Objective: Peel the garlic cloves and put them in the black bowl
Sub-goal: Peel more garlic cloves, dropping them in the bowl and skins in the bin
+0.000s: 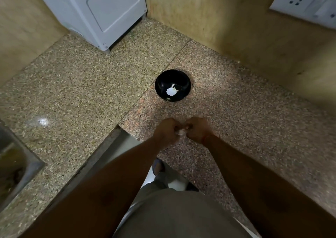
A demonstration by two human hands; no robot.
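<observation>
the left hand (168, 130) and right hand (197, 129) meet knuckle to knuckle over the bench (236, 110), fingers curled and pinching a pale garlic clove (180, 132) between them. just beyond stands the black bowl (160, 85) with white garlic pieces (171, 91) inside.

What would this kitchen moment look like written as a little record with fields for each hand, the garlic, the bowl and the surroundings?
left hand: pinches the garlic clove from the left
right hand: pinches the same clove from the right
garlic clove: pale, held between both hands above the granite counter, mostly hidden
black bowl: on the counter beyond the hands, white pieces inside
white appliance: stands in the far corner
switch plate: on the wall, upper right
</observation>
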